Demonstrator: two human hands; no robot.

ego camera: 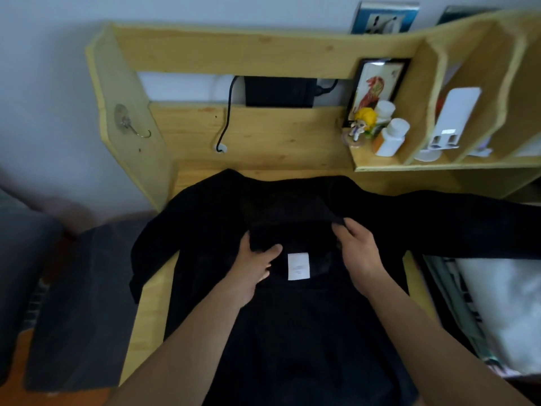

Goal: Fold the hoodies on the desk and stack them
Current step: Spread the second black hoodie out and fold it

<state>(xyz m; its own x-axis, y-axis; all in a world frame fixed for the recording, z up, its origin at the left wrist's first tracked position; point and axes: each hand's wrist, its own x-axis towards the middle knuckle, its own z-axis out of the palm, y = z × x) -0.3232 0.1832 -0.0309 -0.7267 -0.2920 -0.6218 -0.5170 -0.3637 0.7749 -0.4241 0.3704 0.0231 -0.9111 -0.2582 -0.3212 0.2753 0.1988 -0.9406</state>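
A black hoodie (292,332) lies spread over the wooden desk (152,291), its body toward me and its sleeves stretched out to the left and right. A white label (298,266) shows at the neck. My left hand (254,268) grips a fold of the black hood fabric just left of the label. On the label's right, my right hand (357,250) pinches the hood's edge. The right sleeve (468,227) reaches past the desk's right edge.
A wooden shelf unit (380,162) stands at the back right with a framed picture (374,89), a small figurine (361,124) and white bottles (390,137). A black cable (227,118) hangs at the back panel. A dark grey seat (82,312) stands left of the desk.
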